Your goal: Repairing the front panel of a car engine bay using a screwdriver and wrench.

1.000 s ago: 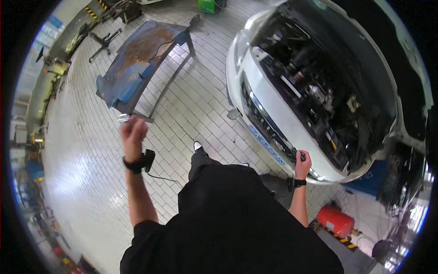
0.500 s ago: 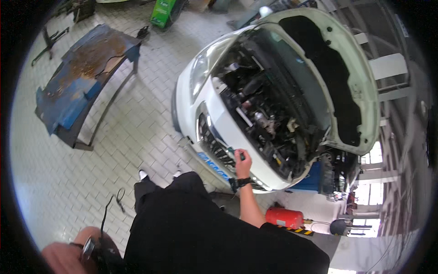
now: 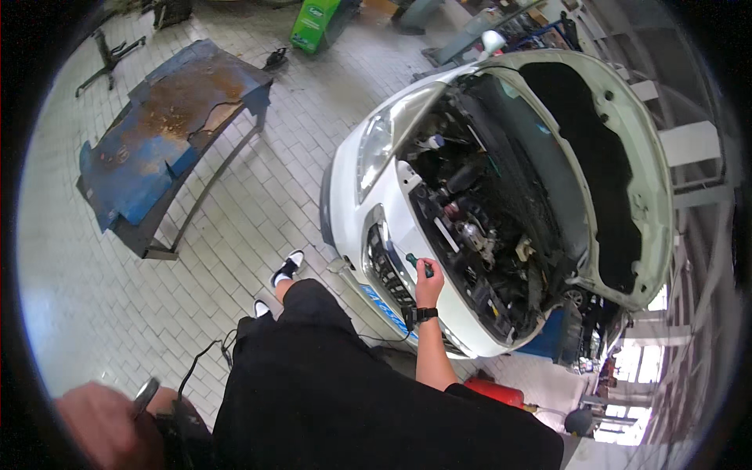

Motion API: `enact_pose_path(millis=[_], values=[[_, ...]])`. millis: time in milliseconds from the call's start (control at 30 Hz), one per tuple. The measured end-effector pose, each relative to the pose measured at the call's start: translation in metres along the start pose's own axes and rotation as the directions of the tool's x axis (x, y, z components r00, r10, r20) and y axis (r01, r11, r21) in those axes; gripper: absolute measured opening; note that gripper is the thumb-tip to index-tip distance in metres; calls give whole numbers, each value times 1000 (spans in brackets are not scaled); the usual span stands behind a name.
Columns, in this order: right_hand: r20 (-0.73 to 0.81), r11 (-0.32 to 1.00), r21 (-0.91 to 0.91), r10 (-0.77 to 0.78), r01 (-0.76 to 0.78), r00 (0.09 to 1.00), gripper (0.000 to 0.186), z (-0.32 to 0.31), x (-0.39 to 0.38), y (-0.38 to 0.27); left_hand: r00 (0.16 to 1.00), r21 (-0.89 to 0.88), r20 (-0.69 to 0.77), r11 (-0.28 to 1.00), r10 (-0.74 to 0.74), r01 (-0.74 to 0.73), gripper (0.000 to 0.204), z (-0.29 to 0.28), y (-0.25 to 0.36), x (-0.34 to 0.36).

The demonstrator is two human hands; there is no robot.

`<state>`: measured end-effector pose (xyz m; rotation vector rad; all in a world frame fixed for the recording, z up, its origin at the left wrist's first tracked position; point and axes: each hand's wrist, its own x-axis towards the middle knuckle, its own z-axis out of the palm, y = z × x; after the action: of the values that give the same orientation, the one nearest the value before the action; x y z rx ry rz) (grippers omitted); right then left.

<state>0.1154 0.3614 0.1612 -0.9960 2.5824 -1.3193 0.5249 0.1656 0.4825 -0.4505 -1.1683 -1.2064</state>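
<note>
My right hand [image 3: 430, 283] is closed round a screwdriver [image 3: 412, 260] with a green and black handle, held over the front edge of a white car [image 3: 377, 181]. Its blade is too thin to make out clearly. Just below and left of that hand are the car's dark grille [image 3: 389, 270] and blue number plate [image 3: 381, 306]. The hood [image 3: 627, 157] stands raised, baring the engine bay [image 3: 478, 235]. At the lower left, my left hand [image 3: 98, 419] is smeared by motion, with a shiny metal thing [image 3: 145, 395] beside it; its fingers cannot be made out.
A worn blue and rusty-brown workbench [image 3: 145, 180] stands on the tiled floor to the left. A dark cable [image 3: 196, 364] trails near my legs. To the right of my body lies a red cylinder [image 3: 495, 392]. At the far side is a green box [image 3: 313, 25].
The view has shifted, so car and bench sit farther right. One of my feet has stepped forward toward the car. My right hand still grips the screwdriver.
</note>
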Motion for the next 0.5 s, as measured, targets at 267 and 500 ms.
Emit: enact_pose_path(millis=[267, 500], values=[[29, 997, 80, -8, 6, 1000, 19, 55, 89, 4, 989, 142, -51, 979, -138, 144, 22, 12, -106, 70], [4, 995, 99, -24, 24, 1000, 21, 52, 163, 2, 981, 37, -40, 981, -188, 189, 24, 1, -176, 84]])
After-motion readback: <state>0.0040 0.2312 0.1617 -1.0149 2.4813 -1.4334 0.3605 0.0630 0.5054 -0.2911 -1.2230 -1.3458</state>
